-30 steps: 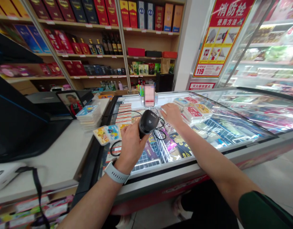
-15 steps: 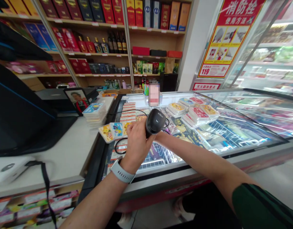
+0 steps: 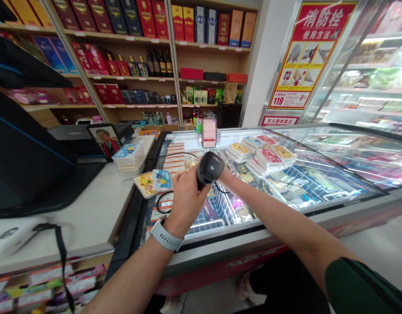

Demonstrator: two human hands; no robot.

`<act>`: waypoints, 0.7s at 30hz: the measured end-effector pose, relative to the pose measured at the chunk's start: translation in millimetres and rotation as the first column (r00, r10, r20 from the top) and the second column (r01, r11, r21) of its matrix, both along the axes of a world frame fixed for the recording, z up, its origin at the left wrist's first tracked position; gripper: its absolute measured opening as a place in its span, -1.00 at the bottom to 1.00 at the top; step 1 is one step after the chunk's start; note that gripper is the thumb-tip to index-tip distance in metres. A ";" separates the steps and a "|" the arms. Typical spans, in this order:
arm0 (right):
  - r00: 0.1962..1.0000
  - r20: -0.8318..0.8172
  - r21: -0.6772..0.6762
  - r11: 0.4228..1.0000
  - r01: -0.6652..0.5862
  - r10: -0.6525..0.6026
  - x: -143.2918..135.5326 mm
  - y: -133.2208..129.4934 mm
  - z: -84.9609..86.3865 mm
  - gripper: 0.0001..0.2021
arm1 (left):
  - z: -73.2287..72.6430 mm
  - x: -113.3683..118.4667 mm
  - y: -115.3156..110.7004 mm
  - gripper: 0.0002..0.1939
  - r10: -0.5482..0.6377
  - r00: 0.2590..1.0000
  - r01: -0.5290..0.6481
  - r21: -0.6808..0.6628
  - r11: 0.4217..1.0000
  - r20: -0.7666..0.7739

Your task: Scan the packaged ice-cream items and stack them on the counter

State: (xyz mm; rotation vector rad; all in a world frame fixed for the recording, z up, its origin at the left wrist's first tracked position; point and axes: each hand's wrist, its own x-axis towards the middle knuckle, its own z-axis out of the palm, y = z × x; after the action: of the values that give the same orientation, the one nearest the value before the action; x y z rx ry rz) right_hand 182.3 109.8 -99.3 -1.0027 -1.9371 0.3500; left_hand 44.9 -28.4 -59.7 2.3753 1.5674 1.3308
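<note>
My left hand (image 3: 187, 196), with a grey watch on its wrist, is wrapped round a black handheld scanner (image 3: 211, 168) above the glass-topped freezer. Beyond the scanner lies my right hand (image 3: 223, 175); its fingers are mostly hidden behind it, so what they hold cannot be made out. On the glass left of my left hand are a yellow flat pack (image 3: 145, 184) and a blue flat pack (image 3: 162, 179), side by side. A phone (image 3: 209, 132) stands upright behind the scanner. More packs (image 3: 269, 158) are piled on the glass to the right.
A stack of flat packs (image 3: 128, 161) stands on the counter (image 3: 89, 218) at left, near a black terminal (image 3: 30, 161) and a small framed screen (image 3: 104, 141). A black cable (image 3: 159, 203) loops over the freezer rim (image 3: 253, 235). Shelves with boxes and bottles rise behind.
My right hand has moved slightly right, behind the scanner. The pack that showed beside the blue one, near my left fingers, no longer shows there. My left hand still holds the scanner.
</note>
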 end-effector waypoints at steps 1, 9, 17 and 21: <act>0.999 0.031 -0.006 1.000 0.025 -0.025 7.3 -1.5 4.9 -0.92 | -0.1 -0.2 0.6 -0.59 0.004 1.000 -0.004 -0.010 1.000 0.001; 0.962 -0.162 -0.221 0.958 0.183 -0.221 50.0 -2.6 16.0 -0.88 | -4.4 -2.5 6.6 -0.56 0.029 1.000 -0.029 -0.039 0.999 0.002; 0.818 -0.540 -0.337 0.941 0.002 -0.195 67.0 8.8 8.6 -0.80 | -4.9 -3.6 9.3 -0.56 0.042 0.999 -0.041 -0.032 0.999 0.010; 0.809 -0.555 -0.341 0.940 -0.011 -0.193 67.7 10.3 7.2 -0.80 | -4.1 -4.2 9.6 -0.57 0.041 0.999 -0.040 -0.040 0.998 0.021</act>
State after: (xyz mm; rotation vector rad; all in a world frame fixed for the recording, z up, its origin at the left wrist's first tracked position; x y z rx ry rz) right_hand 250.0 120.0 -92.1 -1.0420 -1.2824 0.8461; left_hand 40.7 -18.8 -63.9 2.3108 1.6294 1.3148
